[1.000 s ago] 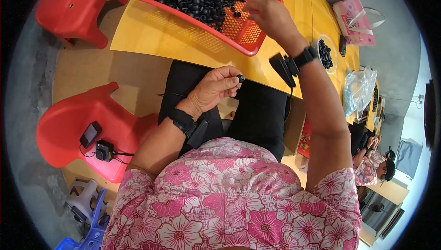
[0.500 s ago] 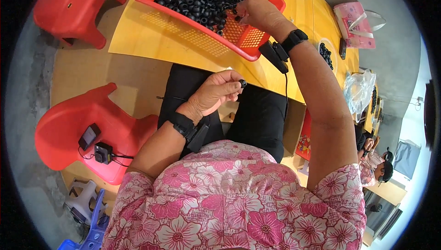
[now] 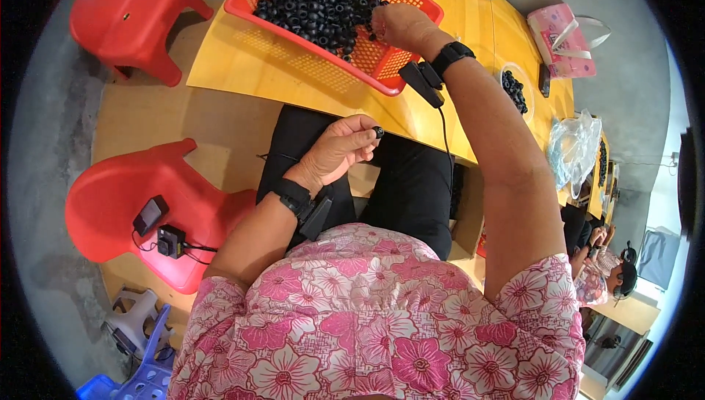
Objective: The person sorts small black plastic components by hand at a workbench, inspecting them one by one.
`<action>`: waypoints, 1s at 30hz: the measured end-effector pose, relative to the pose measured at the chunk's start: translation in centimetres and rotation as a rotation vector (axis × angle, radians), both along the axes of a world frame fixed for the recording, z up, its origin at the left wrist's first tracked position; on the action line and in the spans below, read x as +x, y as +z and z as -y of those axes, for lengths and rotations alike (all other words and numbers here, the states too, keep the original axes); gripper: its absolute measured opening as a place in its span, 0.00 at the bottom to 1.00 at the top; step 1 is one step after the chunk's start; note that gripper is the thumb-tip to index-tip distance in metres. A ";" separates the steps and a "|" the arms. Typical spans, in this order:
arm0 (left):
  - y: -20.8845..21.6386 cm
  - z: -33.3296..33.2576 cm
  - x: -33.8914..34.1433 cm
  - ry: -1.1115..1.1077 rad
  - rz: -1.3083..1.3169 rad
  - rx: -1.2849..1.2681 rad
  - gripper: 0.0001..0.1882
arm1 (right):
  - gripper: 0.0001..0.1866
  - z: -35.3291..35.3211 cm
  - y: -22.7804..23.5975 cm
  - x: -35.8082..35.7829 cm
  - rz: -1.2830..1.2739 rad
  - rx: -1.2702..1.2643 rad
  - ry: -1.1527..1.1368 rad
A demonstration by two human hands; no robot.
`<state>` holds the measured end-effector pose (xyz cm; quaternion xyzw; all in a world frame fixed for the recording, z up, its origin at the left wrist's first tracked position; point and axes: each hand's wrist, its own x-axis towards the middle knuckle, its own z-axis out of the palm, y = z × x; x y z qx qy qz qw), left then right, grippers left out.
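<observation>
One small blk piece (image 3: 378,132), rounded and a bit shiny, is pinched btwn thumb and fingers of L hand (image 3: 338,149). Many similar blk pcs (image 3: 316,3), some w/ round hole, lie in loose heap inside red lattice basket (image 3: 385,85), mostly toward its L side.

The place was prob. a workshop: a yellow table (image 3: 418,117) held a red basket (image 3: 393,85) w/ many small black parts (image 3: 316,5), similar pcs. (image 3: 514,91) lay to the right, and another person (image 3: 595,264) was at far right.
</observation>
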<state>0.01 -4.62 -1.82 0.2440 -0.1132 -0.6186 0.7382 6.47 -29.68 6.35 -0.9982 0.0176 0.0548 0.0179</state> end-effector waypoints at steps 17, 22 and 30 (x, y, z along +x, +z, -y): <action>7.6 -5.0 -1.8 0.160 0.174 -0.171 0.07 | 0.14 -11.4 7.7 -20.8 0.485 1.747 -0.282; 11.1 -5.9 -4.2 0.102 0.231 -0.195 0.07 | 0.13 -14.2 9.4 -24.2 0.576 1.851 -0.208; 15.1 -6.9 -7.6 0.030 0.353 -0.229 0.09 | 0.13 -17.1 11.6 -27.5 0.724 1.630 -0.094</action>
